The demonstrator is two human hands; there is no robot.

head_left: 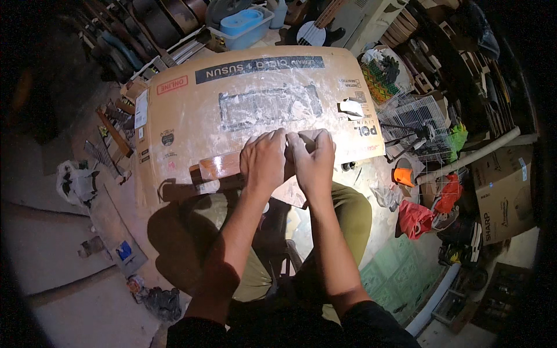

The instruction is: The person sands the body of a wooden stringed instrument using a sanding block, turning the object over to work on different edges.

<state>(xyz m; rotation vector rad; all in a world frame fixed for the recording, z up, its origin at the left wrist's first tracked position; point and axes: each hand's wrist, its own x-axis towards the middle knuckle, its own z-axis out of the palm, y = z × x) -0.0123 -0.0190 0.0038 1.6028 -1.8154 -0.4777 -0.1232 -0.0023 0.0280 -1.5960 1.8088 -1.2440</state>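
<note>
My left hand (261, 161) and my right hand (313, 161) are side by side, over the near edge of a dusty cardboard sheet (191, 124). Both are closed, fingers curled away from me, thumbs close together. From behind the left hand a glossy reddish-brown wooden piece (220, 166) sticks out to the left. A pale, flat-looking piece (291, 192) shows below the hands, above my lap. The fingertips are hidden, so what the right hand grips cannot be made out. White dust covers the sheet and my right fingers.
On the sheet's right lies a white scrap (351, 108). Beyond its far edge are a blue tub (241, 23) and a guitar-like instrument (313, 33). At right stand a wire rack (420, 124), a red bag (415, 219) and a cardboard box (503, 194). Wood pieces (115, 130) lie left.
</note>
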